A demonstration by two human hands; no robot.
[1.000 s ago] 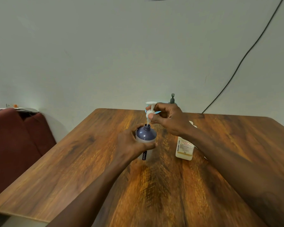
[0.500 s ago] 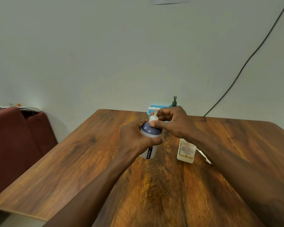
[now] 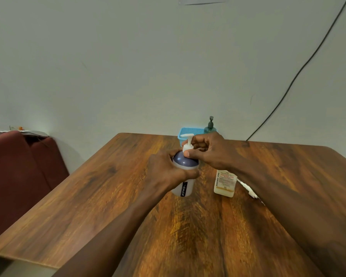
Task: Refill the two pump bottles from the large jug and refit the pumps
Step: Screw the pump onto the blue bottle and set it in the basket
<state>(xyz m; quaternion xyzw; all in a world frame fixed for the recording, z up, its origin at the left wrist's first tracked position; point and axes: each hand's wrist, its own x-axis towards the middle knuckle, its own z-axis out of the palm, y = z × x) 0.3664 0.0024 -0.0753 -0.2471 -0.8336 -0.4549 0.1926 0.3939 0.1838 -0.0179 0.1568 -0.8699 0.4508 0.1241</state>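
A round bottle (image 3: 185, 188) with a dark blue shoulder and a pale body marked JOYO stands upright on the wooden table (image 3: 112, 196). My left hand (image 3: 168, 170) is wrapped around its upper body. A white pump (image 3: 188, 140) sits in the bottle's neck, and my right hand (image 3: 206, 150) pinches the pump's collar from the right. A small square bottle (image 3: 225, 182) with a white and red label and pale yellow liquid stands just right of it, partly behind my right forearm. A loose white pump (image 3: 248, 189) lies on the table beside that bottle, mostly hidden.
A blue mesh basket (image 3: 188, 131) and a dark green pump bottle (image 3: 210, 125) stand at the table's far edge against the wall. A black cable (image 3: 292, 80) runs up the wall at right. A maroon seat (image 3: 18, 168) is left of the table.
The white pump went down from above the neck until its tube was fully inside the blue bottle. My right hand now grips the collar at the neck. My left hand kept its hold.
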